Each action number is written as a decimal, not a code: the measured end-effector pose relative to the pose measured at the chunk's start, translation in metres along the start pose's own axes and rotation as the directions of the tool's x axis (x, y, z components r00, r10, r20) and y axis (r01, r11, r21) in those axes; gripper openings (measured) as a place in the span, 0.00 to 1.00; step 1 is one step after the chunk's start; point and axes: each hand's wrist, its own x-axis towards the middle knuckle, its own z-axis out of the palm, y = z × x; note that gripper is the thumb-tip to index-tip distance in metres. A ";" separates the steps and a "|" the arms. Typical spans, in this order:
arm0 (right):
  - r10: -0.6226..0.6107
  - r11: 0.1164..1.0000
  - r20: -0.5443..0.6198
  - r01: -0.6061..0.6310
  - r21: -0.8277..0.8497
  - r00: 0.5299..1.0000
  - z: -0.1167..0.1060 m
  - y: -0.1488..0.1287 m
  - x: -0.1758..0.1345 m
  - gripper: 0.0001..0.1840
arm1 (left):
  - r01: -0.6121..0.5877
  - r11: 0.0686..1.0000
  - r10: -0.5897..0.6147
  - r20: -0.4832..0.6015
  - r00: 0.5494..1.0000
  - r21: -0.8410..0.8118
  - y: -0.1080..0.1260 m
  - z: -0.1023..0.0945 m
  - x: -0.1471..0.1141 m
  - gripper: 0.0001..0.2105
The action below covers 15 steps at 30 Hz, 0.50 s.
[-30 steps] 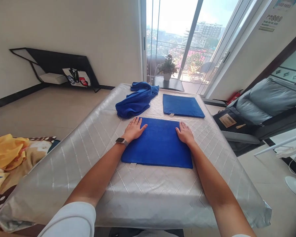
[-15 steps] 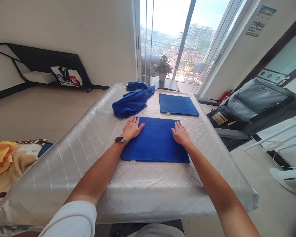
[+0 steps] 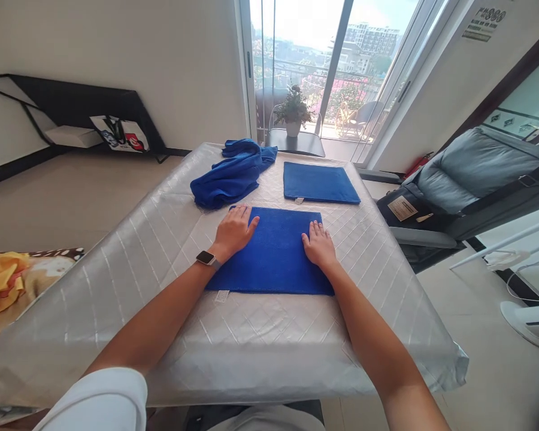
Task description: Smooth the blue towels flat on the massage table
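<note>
Near blue towel (image 3: 272, 257) lies flat on table (image 3: 269, 341), under both hands: L hand (image 3: 234, 232) by its far-left corner, R hand (image 3: 320, 244) by far-right. Fingers straight, gripping nothing. Best: palms flat, light even pressure, smooth outward w/o dragging; keep edges sq.

No wording, brand or number could be read with certainty. A white tag (image 3: 222, 296) stuck out from the near edge of the closer blue cloth (image 3: 273, 254), its print too small to decipher, and a smaller tag (image 3: 299, 201) showed at the near edge of the farther blue cloth (image 3: 321, 182). The tan label (image 3: 402, 208) on the black bag (image 3: 426, 203) carried dark, illegible lettering. Blurred characters and round symbols stood on the wall sign (image 3: 484, 24), while black and red graphics marked the white printed bag (image 3: 121, 134).
</note>
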 end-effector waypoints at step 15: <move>-0.030 0.999 -0.037 0.031 0.013 0.999 0.005 0.005 -0.001 0.34 | -0.240 0.960 0.271 0.257 0.928 -0.145 0.103 0.045 0.002 0.37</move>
